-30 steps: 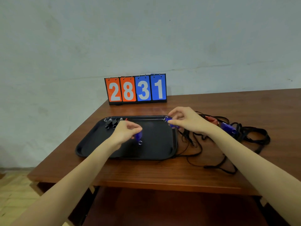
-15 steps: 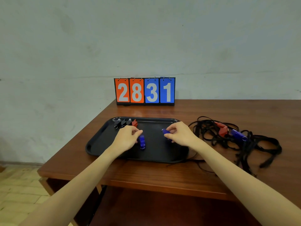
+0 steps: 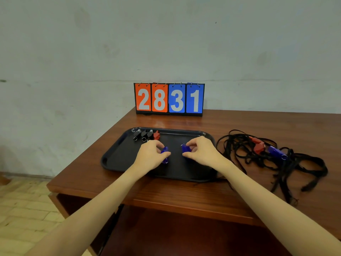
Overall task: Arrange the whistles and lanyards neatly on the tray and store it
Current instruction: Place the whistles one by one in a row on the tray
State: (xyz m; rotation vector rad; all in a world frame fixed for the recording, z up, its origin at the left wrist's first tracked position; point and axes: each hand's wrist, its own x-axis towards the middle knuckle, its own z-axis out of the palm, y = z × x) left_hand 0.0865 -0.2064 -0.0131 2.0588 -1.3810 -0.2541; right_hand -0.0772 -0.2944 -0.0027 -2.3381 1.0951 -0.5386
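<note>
Both hands have drawn closer over the tray (image 3: 114,159): left hand (image 3: 150,157) pinches one blue whistle (image 3: 164,154), right hand (image 3: 200,153) pinches another blue whistle (image 3: 185,149).

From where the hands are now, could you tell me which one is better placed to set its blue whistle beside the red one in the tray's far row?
Left. The left hand holds its blue whistle just below the red whistle; the right hand is farther across the tray.
</note>
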